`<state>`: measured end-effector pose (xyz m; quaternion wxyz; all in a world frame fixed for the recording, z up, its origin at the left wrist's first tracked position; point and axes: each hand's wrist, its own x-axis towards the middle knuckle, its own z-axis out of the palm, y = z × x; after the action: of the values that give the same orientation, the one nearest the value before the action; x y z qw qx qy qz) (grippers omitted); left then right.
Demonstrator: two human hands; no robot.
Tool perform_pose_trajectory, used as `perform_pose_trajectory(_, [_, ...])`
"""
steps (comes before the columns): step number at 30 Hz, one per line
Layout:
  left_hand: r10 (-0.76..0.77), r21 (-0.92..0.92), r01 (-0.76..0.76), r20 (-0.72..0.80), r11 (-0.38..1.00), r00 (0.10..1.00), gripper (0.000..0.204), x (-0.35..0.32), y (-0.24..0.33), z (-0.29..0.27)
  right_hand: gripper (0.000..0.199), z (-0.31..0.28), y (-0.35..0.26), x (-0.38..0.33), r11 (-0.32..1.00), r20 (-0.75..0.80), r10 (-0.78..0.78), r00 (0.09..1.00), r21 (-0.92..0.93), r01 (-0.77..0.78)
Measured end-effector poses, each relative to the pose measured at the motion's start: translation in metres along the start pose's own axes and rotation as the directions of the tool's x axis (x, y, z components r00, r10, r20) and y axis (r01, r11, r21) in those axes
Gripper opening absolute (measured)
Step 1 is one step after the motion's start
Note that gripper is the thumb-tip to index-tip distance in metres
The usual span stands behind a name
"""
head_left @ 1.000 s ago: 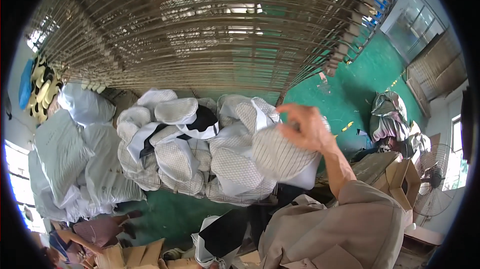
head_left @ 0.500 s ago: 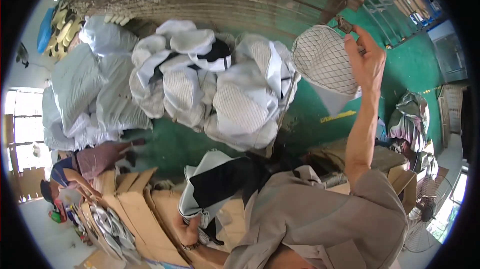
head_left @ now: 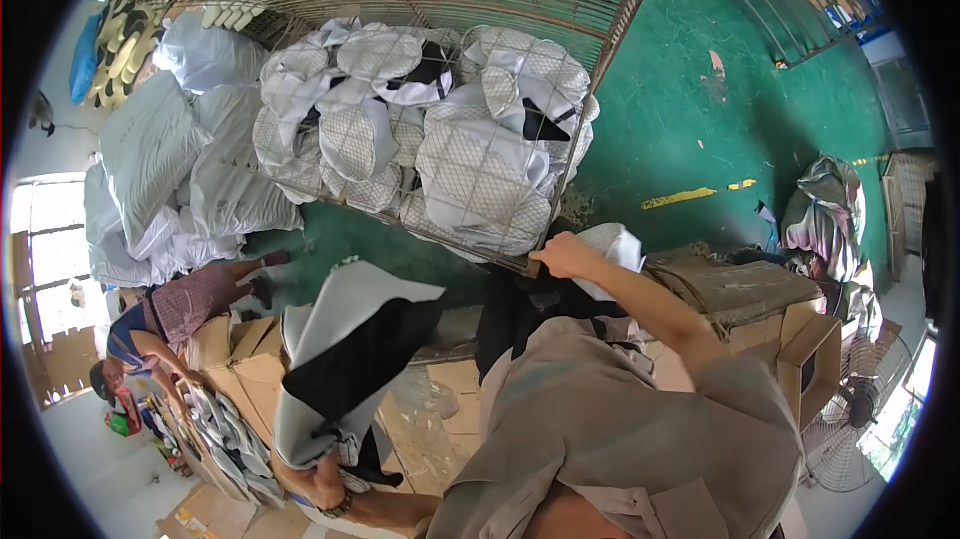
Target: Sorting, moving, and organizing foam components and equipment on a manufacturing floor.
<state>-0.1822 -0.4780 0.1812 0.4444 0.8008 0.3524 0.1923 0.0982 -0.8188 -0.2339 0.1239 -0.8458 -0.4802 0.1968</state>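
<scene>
Low at the left, my left hand (head_left: 322,484) is closed on a floppy white-and-black fabric piece (head_left: 350,354), its broad end spread upward. Some ribbed white material is bunched beside those fingers. Ahead of me, my right hand (head_left: 568,255) is wrapped round the near right corner of a rusty wire mesh cage (head_left: 630,14). Behind its mesh lie several quilted white pieces (head_left: 480,174), some with black patches. Another white piece (head_left: 612,244) shows just beyond my right forearm; whether that hand also holds it, I cannot tell.
Stuffed pale sacks (head_left: 150,164) are heaped at the left. Below them a co-worker (head_left: 150,334) reaches into a carton of grey-white pieces (head_left: 225,439). Cardboard boxes (head_left: 245,369) line my near side. At the right stand a fan (head_left: 860,404) and a bundled cloth heap (head_left: 828,214).
My right hand has come down from the upper right to the cage's near corner, and mesh now crosses in front of the white pieces. My left hand has moved left with the fabric piece.
</scene>
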Motion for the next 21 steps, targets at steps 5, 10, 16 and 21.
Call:
perform_pose_trajectory(5, [0.084,0.016,-0.083,-0.078,0.996,0.993,0.031,0.058,0.015,0.051,0.041,0.040,0.011,0.027,1.000,0.251,0.023,0.968,0.003,-0.024])
perform_pose_trajectory(10, [0.149,-0.173,-0.180,-0.177,0.968,0.973,0.023,0.121,0.032,0.129,0.043,-0.033,-0.009,-0.011,0.997,0.063,0.063,0.996,-0.059,-0.059])
perform_pose_trajectory(16, [0.132,-0.276,-0.164,-0.129,0.947,0.983,0.028,0.174,0.027,0.185,0.037,-0.156,0.024,-0.058,0.966,0.072,0.228,0.971,0.111,-0.235])
perform_pose_trajectory(21, [0.123,-0.247,-0.139,-0.077,0.959,0.989,0.036,0.196,0.032,0.205,0.028,-0.312,0.055,-0.023,0.845,-0.295,0.305,0.905,0.523,-0.115])
